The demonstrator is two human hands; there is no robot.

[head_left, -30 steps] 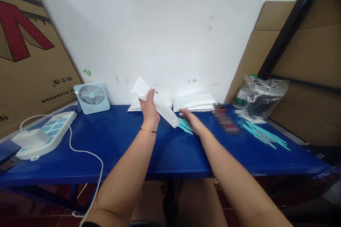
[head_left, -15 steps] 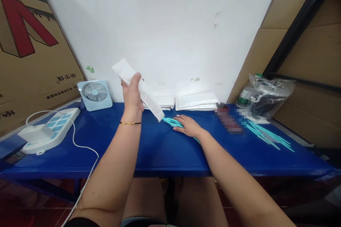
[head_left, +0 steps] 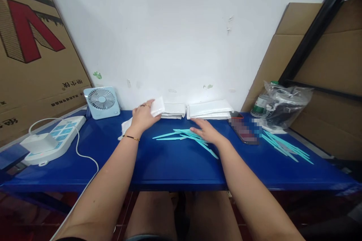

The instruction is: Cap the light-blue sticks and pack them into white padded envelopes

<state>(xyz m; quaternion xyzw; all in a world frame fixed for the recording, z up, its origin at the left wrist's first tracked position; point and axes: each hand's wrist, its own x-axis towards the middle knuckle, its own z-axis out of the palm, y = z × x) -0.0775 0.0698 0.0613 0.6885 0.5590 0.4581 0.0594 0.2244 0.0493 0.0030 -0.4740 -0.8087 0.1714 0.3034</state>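
Note:
My left hand (head_left: pixel 143 116) rests low over the blue table (head_left: pixel 175 162), fingers curled on a long white pouch (head_left: pixel 156 107) that lies flat near the wall. My right hand (head_left: pixel 207 130) lies palm down, fingers stretched, on a loose pile of thin teal sticks (head_left: pixel 183 135) spread across the table's middle. Two stacks of white pouches (head_left: pixel 209 108) sit against the wall just beyond both hands.
A small light-blue fan (head_left: pixel 102 101) and a white power strip (head_left: pixel 53 137) with its cable stand at the left. A phone (head_left: pixel 243 131), more teal sticks (head_left: pixel 287 146), a plastic bag (head_left: pixel 283 103) and a bottle (head_left: pixel 258 105) are at the right. Cardboard sheets lean on both sides.
My left hand has dropped from holding the pouch tilted in the air to laying it on the table by the wall. The teal sticks now lie spread out beside my right hand.

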